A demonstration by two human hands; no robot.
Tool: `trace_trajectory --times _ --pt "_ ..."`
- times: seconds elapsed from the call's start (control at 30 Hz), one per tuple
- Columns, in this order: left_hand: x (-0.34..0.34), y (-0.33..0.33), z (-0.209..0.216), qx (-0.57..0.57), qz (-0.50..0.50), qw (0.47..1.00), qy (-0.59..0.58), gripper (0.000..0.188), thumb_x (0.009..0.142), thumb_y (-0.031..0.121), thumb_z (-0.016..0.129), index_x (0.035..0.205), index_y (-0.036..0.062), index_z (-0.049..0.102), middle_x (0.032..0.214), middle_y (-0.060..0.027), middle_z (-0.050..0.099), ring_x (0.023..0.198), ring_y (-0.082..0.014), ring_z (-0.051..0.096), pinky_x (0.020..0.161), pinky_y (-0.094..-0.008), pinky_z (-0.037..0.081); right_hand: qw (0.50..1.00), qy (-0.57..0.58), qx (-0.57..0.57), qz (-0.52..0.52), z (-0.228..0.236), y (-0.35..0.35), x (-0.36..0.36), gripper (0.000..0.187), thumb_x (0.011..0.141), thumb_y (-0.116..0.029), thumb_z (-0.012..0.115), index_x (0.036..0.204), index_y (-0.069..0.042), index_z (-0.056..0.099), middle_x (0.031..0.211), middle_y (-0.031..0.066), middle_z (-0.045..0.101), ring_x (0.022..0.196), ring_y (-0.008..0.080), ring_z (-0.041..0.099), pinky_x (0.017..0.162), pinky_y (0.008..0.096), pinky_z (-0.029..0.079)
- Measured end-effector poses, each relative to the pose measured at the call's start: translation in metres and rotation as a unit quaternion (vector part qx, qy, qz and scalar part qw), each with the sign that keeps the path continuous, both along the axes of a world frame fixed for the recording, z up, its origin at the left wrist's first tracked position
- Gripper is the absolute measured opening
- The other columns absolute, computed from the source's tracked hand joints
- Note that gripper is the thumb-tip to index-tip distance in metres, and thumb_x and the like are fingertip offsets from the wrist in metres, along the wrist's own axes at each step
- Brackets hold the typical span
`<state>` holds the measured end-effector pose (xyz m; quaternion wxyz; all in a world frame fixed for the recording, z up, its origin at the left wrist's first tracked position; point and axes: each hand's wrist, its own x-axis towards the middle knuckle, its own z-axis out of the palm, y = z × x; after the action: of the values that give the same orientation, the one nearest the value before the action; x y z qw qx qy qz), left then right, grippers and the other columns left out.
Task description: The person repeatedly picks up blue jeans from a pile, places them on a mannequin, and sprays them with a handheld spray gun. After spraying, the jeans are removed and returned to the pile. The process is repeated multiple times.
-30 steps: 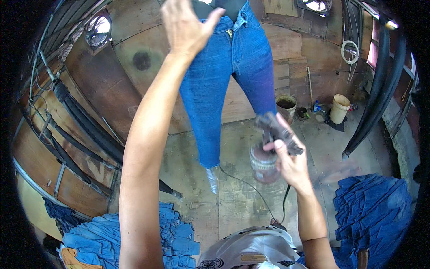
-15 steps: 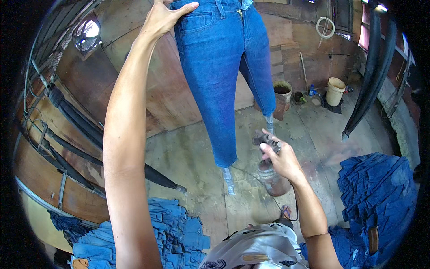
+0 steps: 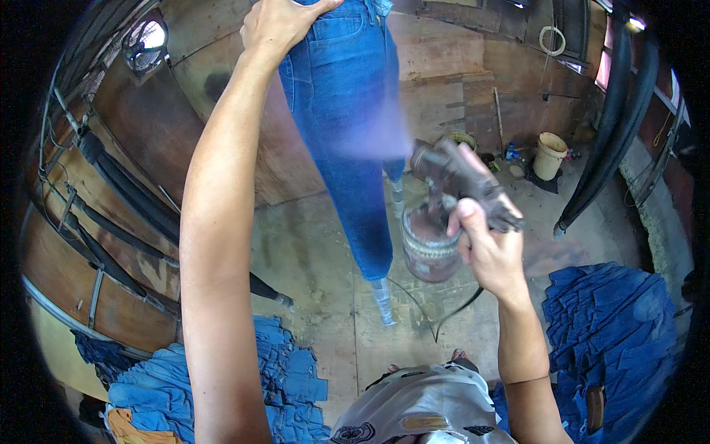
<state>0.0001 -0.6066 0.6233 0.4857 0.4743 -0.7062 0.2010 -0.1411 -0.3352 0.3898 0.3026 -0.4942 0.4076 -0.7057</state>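
Observation:
Blue jeans [image 3: 336, 96] hang upright before me on a form, whose pale wrapped ends [image 3: 381, 300] show below the hems. At the upper left, my left hand [image 3: 277, 28] grips the waistband beside the pocket, its thumb lying over the edge. My right hand [image 3: 494, 251] is closed around a dark, stained spray gun [image 3: 458, 174] with a round paint cup [image 3: 429, 251] beneath it. The nozzle points left at the jeans, and a purplish mist [image 3: 381, 133] spreads from it onto the thigh. A thin dark hose [image 3: 436, 325] loops below the cup.
Heaps of blue denim lie at the lower left [image 3: 159, 396] and lower right [image 3: 614, 318]. Dark padded tubes slant in at the left [image 3: 133, 185] and right [image 3: 617, 126]. A cream bucket [image 3: 551, 155] stands by the back wall. A round fan [image 3: 146, 46] sits in the left wall.
My right hand has raised the spray gun closer to me, and mist now comes from it. The jeans have turned and shifted left. My left hand keeps its grip at the waistband.

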Motion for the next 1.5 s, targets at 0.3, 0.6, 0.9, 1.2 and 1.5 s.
trace_trajectory --times 0.3,0.6,0.9,1.2,1.5 --pt "-0.054 0.001 -0.009 -0.071 0.018 0.997 -0.022 0.100 0.075 0.058 0.083 0.135 -0.0093 0.039 0.099 -0.0270 0.070 0.092 -0.0400 0.072 0.081 -0.0470 0.059 0.921 0.226 0.316 -0.024 -0.097 0.008 -0.033 0.051 0.100 -0.026 0.065 0.148 -0.012 0.055 0.073 0.0077 0.067 0.068 0.0122 0.061 0.074 0.0315 0.053" --pt "-0.022 -0.039 -0.014 -0.207 -0.075 0.971 -0.093 0.079 0.084 0.061 0.074 0.144 0.0142 0.055 0.132 -0.0276 0.060 0.124 -0.0401 0.059 0.107 -0.0473 0.047 0.988 0.115 0.077 -0.069 -0.015 -0.010 -0.017 0.055 0.101 -0.015 0.063 0.153 -0.011 0.047 0.099 0.0036 0.073 0.081 0.0074 0.062 0.080 0.0264 0.052" --pt "0.013 -0.080 0.001 -0.164 -0.229 0.943 -0.178 0.058 0.088 0.049 0.073 0.141 0.0263 0.063 0.134 -0.0183 0.062 0.124 -0.0364 0.059 0.108 -0.0486 0.045 0.971 0.071 -0.129 -0.189 0.070 -0.012 0.002 0.055 0.103 -0.026 0.064 0.153 -0.009 0.046 0.086 -0.0004 0.070 0.052 -0.0002 0.040 0.046 0.0184 0.031" --pt "-0.009 -0.073 0.005 -0.229 -0.170 0.937 -0.201 0.056 0.085 0.046 0.077 0.134 0.0210 0.069 0.116 -0.0134 0.071 0.112 -0.0298 0.065 0.097 -0.0433 0.043 0.936 0.171 0.226 -0.209 0.023 -0.047 -0.022 0.052 0.102 -0.016 0.062 0.151 -0.007 0.049 0.089 0.0006 0.069 0.072 0.0075 0.056 0.072 0.0250 0.050" --pt "-0.048 -0.057 0.002 -0.199 -0.059 0.952 -0.224 0.047 0.086 0.041 0.077 0.124 0.0142 0.074 0.113 -0.0167 0.071 0.110 -0.0324 0.066 0.095 -0.0464 0.044 0.967 0.047 -0.119 -0.220 0.043 -0.071 -0.039 0.050 0.107 -0.026 0.057 0.154 -0.015 0.046 0.078 0.0015 0.065 0.047 0.0007 0.042 0.041 0.0186 0.033"
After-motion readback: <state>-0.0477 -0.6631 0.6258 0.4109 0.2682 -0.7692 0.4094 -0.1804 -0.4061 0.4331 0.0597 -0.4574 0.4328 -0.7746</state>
